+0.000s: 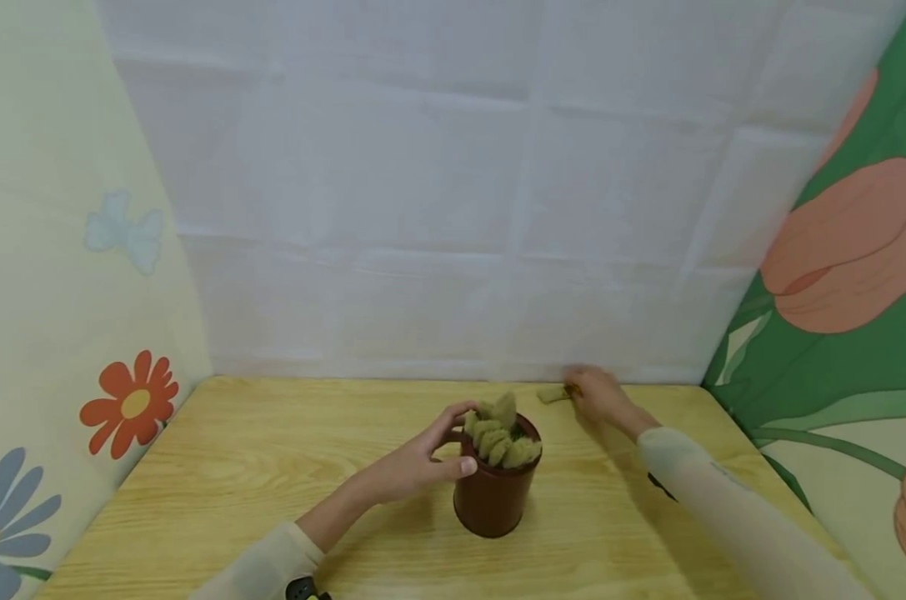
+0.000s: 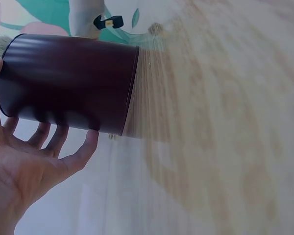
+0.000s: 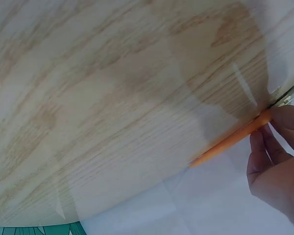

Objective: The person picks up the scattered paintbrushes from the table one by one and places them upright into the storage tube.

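Observation:
A dark red-brown cylindrical plant pot (image 1: 493, 500) stands upright on the wooden table, holding a fuzzy yellow-green plant (image 1: 498, 442) with thick leaves. My left hand (image 1: 422, 467) grips the pot near its rim, thumb on the near side and fingers round the far side. In the left wrist view its fingertips lie along the wall of the pot. Farther back and to the right, my right hand (image 1: 601, 398) pinches a slim tool with a tapered orange handle (image 3: 228, 143). The tool's flat yellow-green end (image 1: 553, 394) points left, low over the table.
The pale wood-grain table (image 1: 302, 442) ends at a creased white cloth backdrop (image 1: 422, 208). Flower-printed cloths stand along the left (image 1: 25, 250) and right sides (image 1: 820, 367). A dark band (image 1: 302, 588) is on the left wrist.

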Demonstrator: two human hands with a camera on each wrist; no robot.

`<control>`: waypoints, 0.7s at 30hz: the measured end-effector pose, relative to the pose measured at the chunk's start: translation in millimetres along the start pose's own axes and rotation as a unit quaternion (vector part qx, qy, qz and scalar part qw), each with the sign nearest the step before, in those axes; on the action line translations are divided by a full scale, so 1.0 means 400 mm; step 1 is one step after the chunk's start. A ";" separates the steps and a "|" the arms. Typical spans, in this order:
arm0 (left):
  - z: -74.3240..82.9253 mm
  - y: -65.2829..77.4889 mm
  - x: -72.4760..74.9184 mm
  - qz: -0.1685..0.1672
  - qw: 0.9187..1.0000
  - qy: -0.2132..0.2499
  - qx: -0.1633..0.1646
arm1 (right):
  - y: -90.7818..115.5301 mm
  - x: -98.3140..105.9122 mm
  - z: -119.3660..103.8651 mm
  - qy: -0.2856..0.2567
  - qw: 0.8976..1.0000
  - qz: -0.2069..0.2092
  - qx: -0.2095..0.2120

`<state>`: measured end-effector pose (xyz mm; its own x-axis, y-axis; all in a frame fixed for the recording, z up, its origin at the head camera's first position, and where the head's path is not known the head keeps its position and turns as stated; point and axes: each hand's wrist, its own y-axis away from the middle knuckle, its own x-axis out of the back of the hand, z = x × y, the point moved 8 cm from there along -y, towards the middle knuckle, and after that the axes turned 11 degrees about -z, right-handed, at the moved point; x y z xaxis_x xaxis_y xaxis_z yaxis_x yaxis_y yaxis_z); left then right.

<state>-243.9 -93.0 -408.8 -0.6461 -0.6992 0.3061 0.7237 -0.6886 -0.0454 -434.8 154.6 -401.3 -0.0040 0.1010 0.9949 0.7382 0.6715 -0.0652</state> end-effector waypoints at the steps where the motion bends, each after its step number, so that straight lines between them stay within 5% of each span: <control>1: 0.000 0.000 0.000 0.000 1.000 -0.001 0.000 | 0.001 0.001 0.001 -0.002 1.000 -0.004 -0.003; 21: 0.009 0.003 0.001 0.006 1.000 -0.012 -0.012 | 0.017 0.014 0.010 -0.140 0.990 -0.014 -0.023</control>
<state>-242.4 -93.4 -405.1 -0.6318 -0.7026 0.3275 0.7246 -0.6854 -0.0726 -432.6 162.8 -396.6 -0.2074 0.2862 0.9355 0.7646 0.6439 -0.0275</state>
